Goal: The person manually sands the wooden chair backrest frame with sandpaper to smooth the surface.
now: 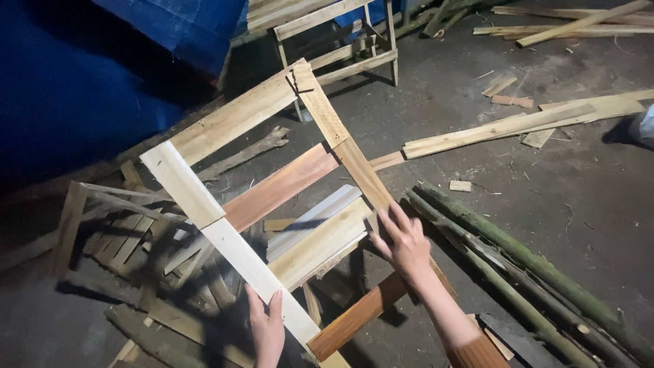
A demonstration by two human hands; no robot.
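A wooden frame (225, 126) made of pale and reddish planks is tilted up in front of me over a pile of scrap wood. My left hand (266, 327) grips its pale left rail (238, 252) near the lower end. My right hand (403, 242) lies flat with fingers spread on the right rail (354, 163), beside a pale cross slat (320, 242). A reddish cross slat (279, 187) and a brown bottom slat (354, 317) join the two rails.
Green bamboo poles (518, 266) lie on the floor at the right. Long loose planks (518, 123) lie beyond them. A wooden stool frame (347, 41) stands at the back. A blue tarpaulin (184, 27) hangs at the upper left. Slatted wooden pieces (122, 238) lie at the left.
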